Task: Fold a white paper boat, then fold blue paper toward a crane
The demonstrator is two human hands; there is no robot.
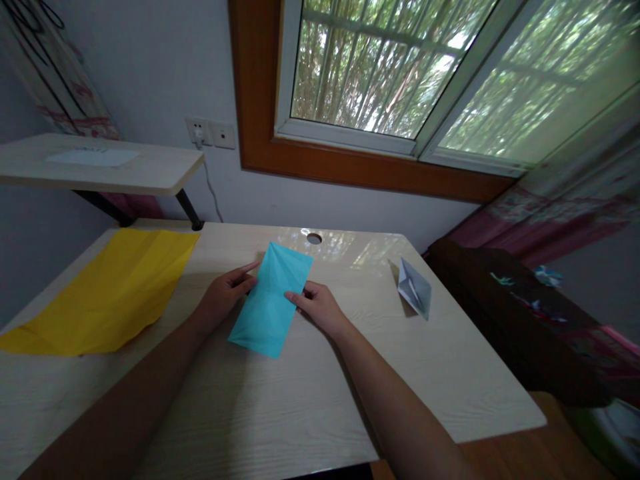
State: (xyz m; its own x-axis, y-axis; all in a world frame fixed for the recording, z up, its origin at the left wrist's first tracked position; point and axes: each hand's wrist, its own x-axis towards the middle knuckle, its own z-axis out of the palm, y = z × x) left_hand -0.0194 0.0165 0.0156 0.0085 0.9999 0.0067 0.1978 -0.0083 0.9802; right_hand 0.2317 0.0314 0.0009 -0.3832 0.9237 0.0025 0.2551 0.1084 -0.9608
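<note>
Blue paper [270, 303], folded into a long strip, lies tilted near the middle of the desk [310, 400], and I pinch it from both sides. Going by size, the desk comes first: pale wood grain, with a round cable hole [314, 238] at its far edge, just beyond the strip's far end. Next is the yellow sheet [107, 293], spread flat on the desk's left part, well apart from my hands. A shelf [100, 163] stands above that corner, with a white sheet [93, 157] on it. Then the blue paper itself, creased along its length. My left hand [227, 293] grips its left edge, fingers closed narrowly on the paper, thumb on top. My right hand [320, 307] holds the right edge the same way. Smallest is a grey folded paper [415, 288], standing on the desk to the right, apart from everything else.
</note>
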